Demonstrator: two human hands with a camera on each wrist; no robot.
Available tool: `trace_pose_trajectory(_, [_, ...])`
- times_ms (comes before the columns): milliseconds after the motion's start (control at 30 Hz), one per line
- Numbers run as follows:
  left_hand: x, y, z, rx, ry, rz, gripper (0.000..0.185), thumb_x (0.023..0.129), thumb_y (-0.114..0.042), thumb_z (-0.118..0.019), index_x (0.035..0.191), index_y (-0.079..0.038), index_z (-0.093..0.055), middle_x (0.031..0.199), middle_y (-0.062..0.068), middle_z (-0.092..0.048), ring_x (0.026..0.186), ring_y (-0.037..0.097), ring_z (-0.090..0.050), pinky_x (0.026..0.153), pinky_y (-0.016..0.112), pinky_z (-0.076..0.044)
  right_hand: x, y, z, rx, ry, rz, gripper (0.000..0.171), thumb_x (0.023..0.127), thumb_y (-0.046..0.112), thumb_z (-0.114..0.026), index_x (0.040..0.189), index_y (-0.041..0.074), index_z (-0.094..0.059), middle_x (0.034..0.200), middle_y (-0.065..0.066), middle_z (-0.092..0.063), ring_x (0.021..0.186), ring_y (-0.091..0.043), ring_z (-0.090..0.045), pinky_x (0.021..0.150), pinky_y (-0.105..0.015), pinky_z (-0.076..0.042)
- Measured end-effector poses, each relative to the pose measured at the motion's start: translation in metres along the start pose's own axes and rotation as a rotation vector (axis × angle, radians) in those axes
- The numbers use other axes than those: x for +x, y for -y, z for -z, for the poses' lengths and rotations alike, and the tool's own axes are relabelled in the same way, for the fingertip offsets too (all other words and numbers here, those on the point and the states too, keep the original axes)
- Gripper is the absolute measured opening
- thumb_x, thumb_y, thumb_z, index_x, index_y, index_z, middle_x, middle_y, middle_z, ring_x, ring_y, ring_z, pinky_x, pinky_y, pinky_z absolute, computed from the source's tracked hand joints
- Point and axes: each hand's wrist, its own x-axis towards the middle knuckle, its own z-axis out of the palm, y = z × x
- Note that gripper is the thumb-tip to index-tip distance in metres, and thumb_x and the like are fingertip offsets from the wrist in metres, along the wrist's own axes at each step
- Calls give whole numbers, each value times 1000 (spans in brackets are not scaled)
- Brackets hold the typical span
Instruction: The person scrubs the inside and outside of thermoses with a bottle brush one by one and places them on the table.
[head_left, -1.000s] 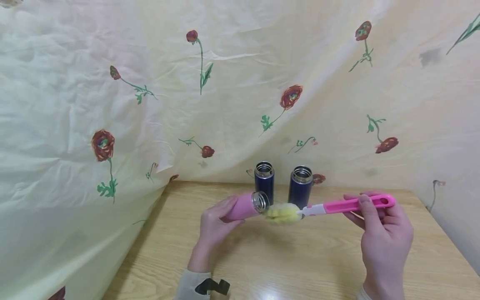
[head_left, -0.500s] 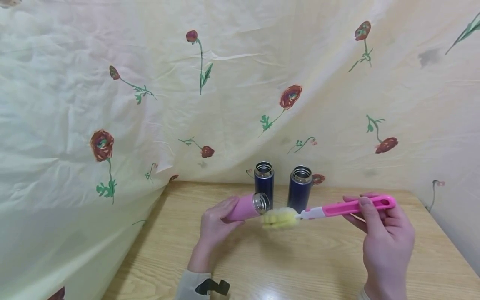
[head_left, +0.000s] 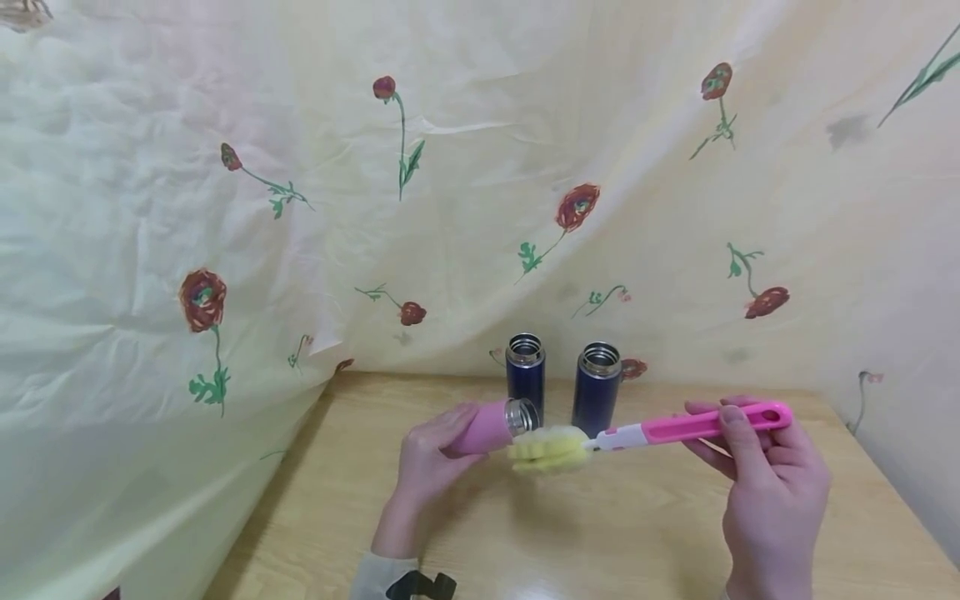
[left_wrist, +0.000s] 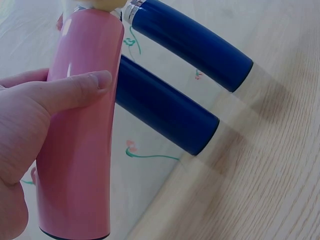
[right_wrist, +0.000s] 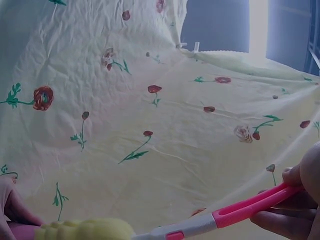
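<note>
Hands: our left hand point(head_left: 431, 454) grips pink flask point(head_left: 486, 425); right hand point(head_left: 772, 492) pinches brush point(head_left: 675, 427) handle. Sponge head point(head_left: 547, 450) has slid closer, now touching the flask mouth.

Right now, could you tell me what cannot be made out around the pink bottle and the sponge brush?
- Pink metal bottle: its inside is hidden in the head view; the yellow sponge brush head fronts its mouth.
- Left hand: palm-side grip hidden behind the bottle.
- Two dark blue steel flasks: contents too small to see.
- Right hand: cut off by the right wrist view's edge.
</note>
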Motion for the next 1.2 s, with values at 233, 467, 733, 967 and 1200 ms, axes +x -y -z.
trace_pose_trajectory(233, [-4, -1, 0, -34, 9, 30, 75, 64, -11, -104, 132, -4, -75, 132, 17, -72, 119, 33, -72, 103, 49, -57, -1, 0, 1, 32, -27, -8, 29, 100, 4, -73, 114, -18, -61, 104, -27, -78, 90, -30, -80, 76, -42, -60])
trace_pose_trajectory(467, [-6, -4, 0, -42, 8, 51, 75, 64, -11, -104, 133, -5, -75, 134, 13, -71, 121, 32, -72, 103, 48, -57, -1, 0, 1, 24, -51, -17, 28, 100, 6, -73, 116, -16, -63, 104, -24, -79, 87, -29, -80, 73, -40, -61])
trace_pose_trajectory(733, [-4, -1, -3, -13, 8, -69, 70, 64, -13, -104, 128, -4, -78, 129, 11, -75, 116, 26, -74, 102, 44, -58, 0, -1, 2, 161, -56, 24, 31, 100, 4, -72, 117, -19, -59, 105, -29, -76, 89, -32, -80, 76, -45, -59])
trace_pose_trajectory(967, [-5, 0, -5, 7, -2, -111, 71, 60, -15, -105, 125, -6, -79, 128, 10, -75, 114, 26, -76, 100, 47, -60, 3, -2, 3, 173, -66, -21, 34, 99, 5, -74, 121, -16, -60, 111, -29, -76, 95, -34, -79, 78, -45, -59])
trace_pose_trajectory(1200, [-5, -4, -4, -47, 22, -79, 72, 60, -14, -105, 127, -9, -79, 132, 8, -74, 116, 26, -75, 100, 53, -59, 3, -3, 1, 193, -68, -19, 34, 98, 5, -74, 120, -15, -58, 112, -30, -75, 97, -34, -79, 79, -45, -59])
